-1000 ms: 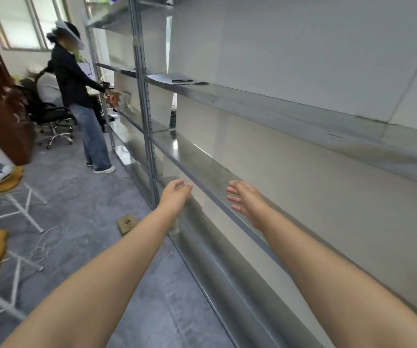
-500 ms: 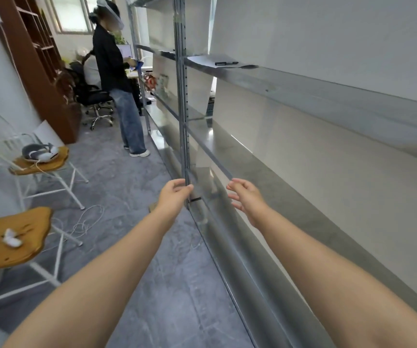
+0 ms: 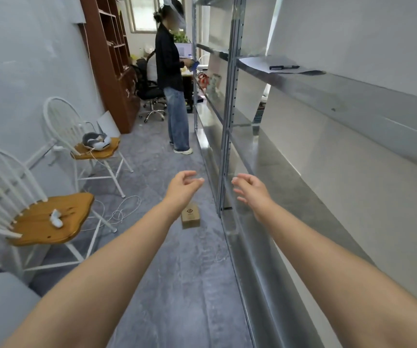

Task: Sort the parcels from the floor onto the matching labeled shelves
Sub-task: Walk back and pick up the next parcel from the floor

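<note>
Parcel: a small brown cardboard box point(image 3: 190, 218) with a dark logo sits on the grey floor at centre frame, just beside the shelf post.
Left hand point(image 3: 182, 187): empty, fingers loosely curled, above the box.
Right hand point(image 3: 252, 190): empty, fingers spread.
Shelves: the long grey metal shelves point(image 3: 303, 187) on the right look bare of parcels; no labels readable.
Progress: this box is unlifted, its sorting all ahead.

A strip of grey floor point(image 3: 177, 285) runs open down the frame's middle. White chairs point(image 3: 51, 217) crowd its left edge, metal shelving point(image 3: 227, 146) walls the right, a small cardboard box point(image 3: 190, 218) sits mid-aisle, and a standing person point(image 3: 173, 84) blocks the far end.
</note>
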A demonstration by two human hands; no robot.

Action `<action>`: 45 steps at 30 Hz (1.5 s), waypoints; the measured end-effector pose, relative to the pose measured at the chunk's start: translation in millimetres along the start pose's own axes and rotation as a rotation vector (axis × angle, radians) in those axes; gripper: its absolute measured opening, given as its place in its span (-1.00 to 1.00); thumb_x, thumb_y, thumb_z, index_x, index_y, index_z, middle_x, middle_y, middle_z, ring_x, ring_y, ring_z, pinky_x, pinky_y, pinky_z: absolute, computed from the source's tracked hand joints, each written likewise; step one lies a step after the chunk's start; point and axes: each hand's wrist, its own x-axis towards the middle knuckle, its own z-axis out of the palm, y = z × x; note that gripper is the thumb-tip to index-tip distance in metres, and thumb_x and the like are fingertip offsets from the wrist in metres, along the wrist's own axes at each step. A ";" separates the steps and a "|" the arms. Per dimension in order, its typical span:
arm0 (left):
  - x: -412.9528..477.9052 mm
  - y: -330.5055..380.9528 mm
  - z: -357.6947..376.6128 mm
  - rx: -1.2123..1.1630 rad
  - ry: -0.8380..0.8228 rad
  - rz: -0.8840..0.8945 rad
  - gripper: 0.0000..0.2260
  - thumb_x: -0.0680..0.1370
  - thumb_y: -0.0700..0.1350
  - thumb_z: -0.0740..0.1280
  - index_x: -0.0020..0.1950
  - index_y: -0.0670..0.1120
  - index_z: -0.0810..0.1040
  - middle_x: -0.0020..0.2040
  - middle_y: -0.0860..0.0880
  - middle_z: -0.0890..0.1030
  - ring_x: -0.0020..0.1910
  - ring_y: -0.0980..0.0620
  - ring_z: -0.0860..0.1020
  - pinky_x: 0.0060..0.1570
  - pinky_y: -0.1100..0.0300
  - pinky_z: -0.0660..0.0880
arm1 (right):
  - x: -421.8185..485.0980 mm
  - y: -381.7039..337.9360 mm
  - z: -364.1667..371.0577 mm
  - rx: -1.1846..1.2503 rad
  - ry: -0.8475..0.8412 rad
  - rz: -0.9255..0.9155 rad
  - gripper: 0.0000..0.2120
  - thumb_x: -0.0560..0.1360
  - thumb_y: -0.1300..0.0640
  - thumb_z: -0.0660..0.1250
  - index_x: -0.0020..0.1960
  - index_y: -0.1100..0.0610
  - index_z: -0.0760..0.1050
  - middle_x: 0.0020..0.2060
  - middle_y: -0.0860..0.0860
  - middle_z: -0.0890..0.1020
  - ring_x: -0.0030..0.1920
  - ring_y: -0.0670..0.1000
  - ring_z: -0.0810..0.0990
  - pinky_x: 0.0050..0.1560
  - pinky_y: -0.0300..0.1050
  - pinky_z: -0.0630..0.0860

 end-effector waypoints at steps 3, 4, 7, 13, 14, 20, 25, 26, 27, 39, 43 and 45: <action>26.4 -3.7 -6.1 0.014 0.045 -0.006 -0.63 0.53 -0.11 0.36 0.31 -0.14 0.43 0.18 -0.16 0.57 0.05 -0.02 0.54 0.00 0.17 0.38 | 28.0 1.0 13.9 -0.030 -0.032 0.010 -0.60 0.52 0.08 0.31 0.33 0.14 0.41 0.21 0.06 0.57 0.04 -0.01 0.56 -0.11 -0.18 0.47; 35.8 -5.6 -8.5 0.019 0.054 -0.012 -0.64 0.53 -0.11 0.36 0.30 -0.15 0.44 0.18 -0.18 0.57 0.04 -0.01 0.54 -0.01 0.18 0.38 | 36.6 1.7 19.2 -0.046 -0.046 0.012 -0.60 0.52 0.07 0.31 0.33 0.13 0.41 0.23 0.07 0.57 0.03 -0.01 0.57 -0.06 -0.15 0.46; 67.6 -10.3 -16.7 0.027 0.064 -0.013 -0.64 0.52 -0.13 0.37 0.29 -0.16 0.45 0.18 -0.20 0.58 0.04 -0.01 0.54 -0.01 0.19 0.39 | 65.1 -0.8 37.0 -0.066 -0.078 -0.003 -0.61 0.53 0.07 0.30 0.33 0.13 0.40 0.24 0.08 0.56 0.05 -0.02 0.56 0.09 -0.09 0.47; 142.4 -5.7 -44.5 0.044 0.033 0.030 -0.66 0.52 -0.12 0.36 0.28 -0.14 0.46 0.03 -0.07 0.56 0.05 0.01 0.53 -0.04 0.20 0.38 | 127.0 -13.7 78.5 -0.065 -0.081 -0.016 -0.61 0.54 0.08 0.29 0.34 0.12 0.37 0.25 0.07 0.54 0.06 -0.02 0.54 0.24 -0.02 0.46; 155.6 -5.2 -49.8 0.049 0.028 0.034 -0.67 0.53 -0.12 0.36 0.27 -0.14 0.46 0.00 -0.06 0.55 0.04 0.01 0.53 -0.07 0.22 0.38 | 137.2 -16.4 85.2 -0.061 -0.079 -0.017 -0.61 0.54 0.08 0.29 0.34 0.12 0.38 0.25 0.07 0.54 0.07 -0.02 0.54 0.25 -0.02 0.46; 228.4 -10.7 -72.3 0.039 0.022 0.016 -0.68 0.53 -0.13 0.36 0.26 -0.14 0.47 0.03 -0.08 0.54 0.03 0.00 0.53 -0.06 0.21 0.37 | 194.6 -26.6 118.1 -0.073 -0.030 -0.038 -0.62 0.54 0.10 0.30 0.32 0.14 0.39 0.22 0.09 0.56 0.03 -0.02 0.56 0.21 -0.01 0.48; 281.4 -17.4 -86.6 0.030 0.026 -0.007 -0.68 0.53 -0.13 0.36 0.26 -0.14 0.47 0.03 -0.08 0.54 0.03 0.00 0.53 -0.07 0.23 0.40 | 253.2 -29.3 137.8 -0.086 -0.020 -0.012 -0.61 0.53 0.10 0.31 0.33 0.15 0.39 0.19 0.08 0.56 0.02 -0.02 0.56 0.20 -0.02 0.48; 293.5 -16.8 -90.0 0.034 0.035 -0.008 -0.69 0.53 -0.12 0.36 0.26 -0.13 0.47 0.04 -0.07 0.54 0.03 0.01 0.53 -0.06 0.22 0.39 | 267.5 -30.8 142.0 -0.086 -0.022 -0.011 -0.61 0.53 0.10 0.31 0.33 0.16 0.39 0.18 0.08 0.56 0.02 -0.03 0.56 0.22 -0.01 0.49; 306.4 -15.9 -93.3 0.036 0.047 -0.006 -0.69 0.53 -0.11 0.35 0.25 -0.12 0.47 0.04 -0.07 0.55 0.03 0.01 0.53 -0.04 0.20 0.39 | 281.8 -32.9 146.3 -0.082 -0.025 -0.014 -0.60 0.53 0.10 0.31 0.33 0.16 0.39 0.17 0.07 0.56 0.01 -0.03 0.56 0.22 -0.01 0.49; 450.0 5.4 -106.6 0.021 0.166 0.002 -0.69 0.53 -0.11 0.36 0.25 -0.13 0.47 0.01 -0.07 0.57 0.03 0.00 0.56 -0.04 0.20 0.38 | 438.6 -74.2 184.9 -0.093 -0.112 -0.052 -0.60 0.53 0.08 0.31 0.33 0.14 0.40 0.20 0.08 0.56 0.01 -0.02 0.57 0.21 -0.01 0.50; 487.6 0.4 -107.1 0.017 0.180 -0.007 -0.67 0.52 -0.13 0.36 0.26 -0.14 0.46 0.04 -0.11 0.59 0.04 -0.03 0.56 -0.05 0.19 0.38 | 474.0 -76.7 194.2 -0.104 -0.124 -0.049 -0.61 0.54 0.10 0.30 0.33 0.16 0.39 0.18 0.08 0.55 0.03 0.00 0.56 0.20 -0.02 0.49; 508.5 -2.3 -109.8 0.009 0.179 -0.013 -0.67 0.52 -0.13 0.36 0.26 -0.14 0.45 0.05 -0.12 0.59 0.03 -0.03 0.56 -0.02 0.18 0.39 | 492.4 -75.1 200.8 -0.115 -0.119 -0.046 -0.61 0.54 0.10 0.29 0.34 0.17 0.39 0.20 0.09 0.55 0.03 0.00 0.56 0.18 -0.02 0.49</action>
